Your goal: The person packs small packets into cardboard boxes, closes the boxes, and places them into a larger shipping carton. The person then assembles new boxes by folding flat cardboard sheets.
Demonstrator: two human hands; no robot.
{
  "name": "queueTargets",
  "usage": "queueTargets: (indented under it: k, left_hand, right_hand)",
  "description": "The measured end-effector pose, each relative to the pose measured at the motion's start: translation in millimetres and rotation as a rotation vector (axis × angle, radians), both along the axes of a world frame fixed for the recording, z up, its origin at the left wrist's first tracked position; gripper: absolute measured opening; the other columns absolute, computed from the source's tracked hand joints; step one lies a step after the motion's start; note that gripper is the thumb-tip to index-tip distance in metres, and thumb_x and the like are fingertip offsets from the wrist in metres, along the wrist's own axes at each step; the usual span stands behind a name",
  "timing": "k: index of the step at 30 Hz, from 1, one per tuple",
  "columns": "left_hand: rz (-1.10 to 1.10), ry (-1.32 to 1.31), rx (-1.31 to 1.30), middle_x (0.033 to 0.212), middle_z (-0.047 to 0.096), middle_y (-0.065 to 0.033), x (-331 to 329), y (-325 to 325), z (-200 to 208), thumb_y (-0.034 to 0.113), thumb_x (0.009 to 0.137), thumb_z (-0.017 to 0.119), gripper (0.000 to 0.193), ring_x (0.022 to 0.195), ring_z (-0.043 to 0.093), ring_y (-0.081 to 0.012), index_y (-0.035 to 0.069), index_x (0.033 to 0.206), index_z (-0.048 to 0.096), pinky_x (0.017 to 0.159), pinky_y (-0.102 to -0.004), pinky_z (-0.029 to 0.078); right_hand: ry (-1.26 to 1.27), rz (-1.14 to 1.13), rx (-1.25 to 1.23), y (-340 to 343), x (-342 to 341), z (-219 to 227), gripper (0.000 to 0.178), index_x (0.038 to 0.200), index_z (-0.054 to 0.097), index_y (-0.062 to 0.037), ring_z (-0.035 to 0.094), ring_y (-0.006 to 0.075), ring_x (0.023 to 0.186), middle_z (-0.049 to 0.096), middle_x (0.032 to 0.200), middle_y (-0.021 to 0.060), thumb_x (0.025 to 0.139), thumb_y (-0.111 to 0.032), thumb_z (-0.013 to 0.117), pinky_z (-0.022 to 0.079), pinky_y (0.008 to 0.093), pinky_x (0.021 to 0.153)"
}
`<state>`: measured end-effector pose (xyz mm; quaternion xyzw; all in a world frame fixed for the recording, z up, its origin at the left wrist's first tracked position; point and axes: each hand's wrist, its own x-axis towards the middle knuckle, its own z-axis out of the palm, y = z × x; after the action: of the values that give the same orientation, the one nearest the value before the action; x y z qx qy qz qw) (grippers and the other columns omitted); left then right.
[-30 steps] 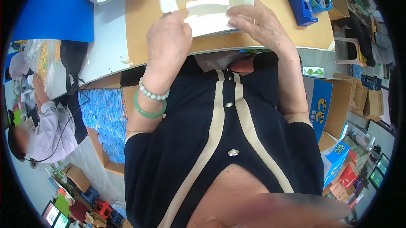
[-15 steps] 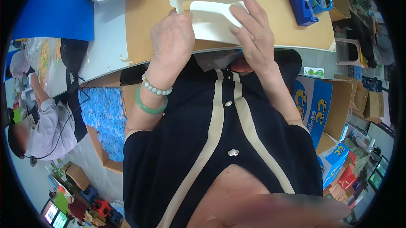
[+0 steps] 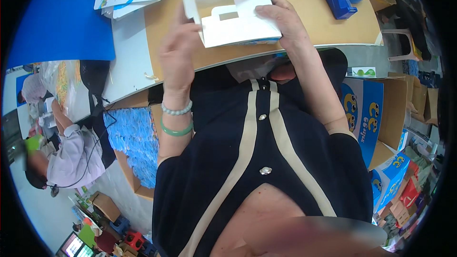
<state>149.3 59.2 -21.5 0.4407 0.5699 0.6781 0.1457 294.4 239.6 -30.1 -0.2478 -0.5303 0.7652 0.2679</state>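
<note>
Here's the open, part-folded white cardboard box (image 3: pixel 243 28), above the near edge of the tan tabletop (image 3: pixel 333 33), long axis running left to right between the hands, right end angled slightly away from the body. The right hand (image 3: pixel 291 26) has that end gripped, thumb across the top! Over at the left end, the bare left hand (image 3: pixel 178 54) is right by the upright white end flap (image 3: pixel 190 5) (motion blur, so pinching or merely touching, I cannot tell).
</note>
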Motion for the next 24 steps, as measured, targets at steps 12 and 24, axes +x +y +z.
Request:
queueTargets:
  k: [12,24]
  left_hand:
    - [-0.086,-0.135,-0.413,0.117,0.058,-0.0079,-28,44,-4,0.022,0.097,0.060,0.043,0.109,0.054,-0.0139,0.003,0.134,0.049,0.093,-0.0266,0.044]
    - [-0.208,-0.264,-0.409,0.115,0.058,-0.0086,-45,39,-14,0.023,0.097,0.060,0.046,0.103,0.057,-0.0132,0.002,0.136,0.048,0.088,-0.0238,0.047]
  right_hand:
    - [0.059,0.125,0.419,21,-1,2,0.038,0.122,0.062,-0.0068,0.061,0.0195,0.111,0.064,0.118,0.0080,0.085,-0.014,0.064,0.049,0.0316,0.096]
    - [-0.654,0.237,1.342,7,-27,37,0.043,0.126,0.063,-0.0174,0.059,0.0308,0.114,0.062,0.122,0.0123,0.084,-0.029,0.066,0.044,0.0376,0.102]
